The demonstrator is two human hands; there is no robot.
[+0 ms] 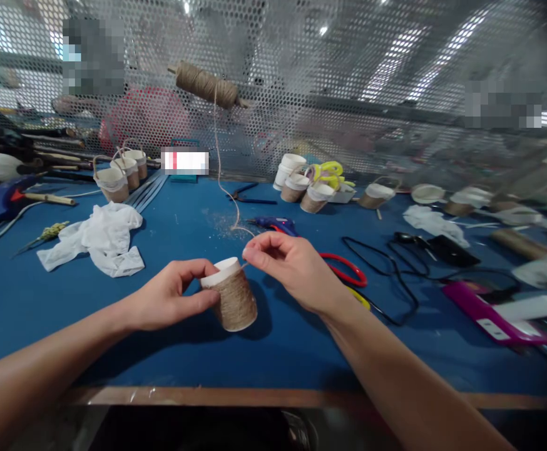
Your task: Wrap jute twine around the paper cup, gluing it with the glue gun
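Two bare forearms, left hand (pixel 170 299) and right hand (pixel 292 266) ungloved, ringless.

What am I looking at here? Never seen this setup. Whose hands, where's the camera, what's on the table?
There is no machine here: a person works bare-handed, and the one picture comes from a camera worn on their head, looking forward and down. The left hand grips a small cup wrapped in twine, tipped on its side above the blue table. The right hand pinches the twine strand at the cup's rim; it runs up to a spool hung on the mesh screen. On the table lie a white cloth, a blue glue gun, red-handled scissors, black cables and more wrapped cups, some with handles. Other people sit behind the mesh.
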